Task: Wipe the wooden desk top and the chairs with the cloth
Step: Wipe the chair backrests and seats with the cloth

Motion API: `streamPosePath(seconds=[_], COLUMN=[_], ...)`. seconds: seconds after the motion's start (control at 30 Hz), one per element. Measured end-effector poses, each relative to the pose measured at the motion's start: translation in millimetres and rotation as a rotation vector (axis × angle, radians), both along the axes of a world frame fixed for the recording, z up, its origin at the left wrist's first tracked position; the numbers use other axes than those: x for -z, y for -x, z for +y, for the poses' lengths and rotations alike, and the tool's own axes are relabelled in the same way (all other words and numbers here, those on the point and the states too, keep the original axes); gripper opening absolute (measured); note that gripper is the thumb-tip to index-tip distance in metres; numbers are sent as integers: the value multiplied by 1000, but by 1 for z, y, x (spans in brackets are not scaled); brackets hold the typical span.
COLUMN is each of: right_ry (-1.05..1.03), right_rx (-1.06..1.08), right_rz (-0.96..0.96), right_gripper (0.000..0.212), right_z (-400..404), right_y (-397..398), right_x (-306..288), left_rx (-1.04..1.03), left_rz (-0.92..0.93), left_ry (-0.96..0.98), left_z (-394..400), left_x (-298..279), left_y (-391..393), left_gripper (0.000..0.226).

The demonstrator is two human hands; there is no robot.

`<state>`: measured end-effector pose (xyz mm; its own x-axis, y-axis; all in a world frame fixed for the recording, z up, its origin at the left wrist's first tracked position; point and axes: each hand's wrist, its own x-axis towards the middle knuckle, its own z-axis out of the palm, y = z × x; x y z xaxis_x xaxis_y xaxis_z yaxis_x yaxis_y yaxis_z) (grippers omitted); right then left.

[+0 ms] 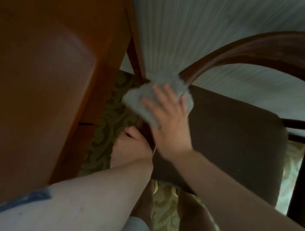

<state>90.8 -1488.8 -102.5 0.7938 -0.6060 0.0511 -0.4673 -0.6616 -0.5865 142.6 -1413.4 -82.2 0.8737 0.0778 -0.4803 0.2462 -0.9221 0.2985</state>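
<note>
Where the chair's [229,133] curved wooden back meets its dark seat, the grey cloth [149,100] lies bunched and blurred, its length slanting up-right. Flat, spread fingers of the right hand [167,124] press it down; the left hand [136,147] grips the seat's edge beside the desk [41,68].

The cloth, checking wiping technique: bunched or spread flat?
Bunched: the cloth sits crumpled in folds under the right hand on the chair.
</note>
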Motion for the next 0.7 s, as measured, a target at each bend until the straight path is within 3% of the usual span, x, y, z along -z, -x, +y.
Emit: streamPosePath(seconds=[0.07,0.13,0.27,0.33,0.43,0.5,0.53,0.67,0.7], right_ry=[2,100,45,-6,-11,84,137,33,6], right_rx=[-255,-368,78,150,-164,-371,-373,267,311], right_rz=[53,69,-31,-47,39,95,100,-20,-29], right_gripper=[48,53,53,47,47,51,54,52,48], right_z=[10,-18,-58,-29,14,-6,-24,-29,-9], right_y=[9,15,9,0,1,9,11,-1,-9], right_x=[0,4,0,0,0,-1,2,0,1], left_rx=[5,-1,3,-5,1,6,5,4,15], left_rz=[29,-8,-29,-43,-35,-72,-75,24,55], left_ry=[24,-13,-59,-36,34,12,-19,-54,-26], left_z=[0,2,2,3,2,2,2,6,9], left_x=[-4,0,9,7,5,4,6,13,19], left_y=[1,1,3,2,3,3,4,2,-1], left_gripper=[37,39,46,44,41,41,42,48,45])
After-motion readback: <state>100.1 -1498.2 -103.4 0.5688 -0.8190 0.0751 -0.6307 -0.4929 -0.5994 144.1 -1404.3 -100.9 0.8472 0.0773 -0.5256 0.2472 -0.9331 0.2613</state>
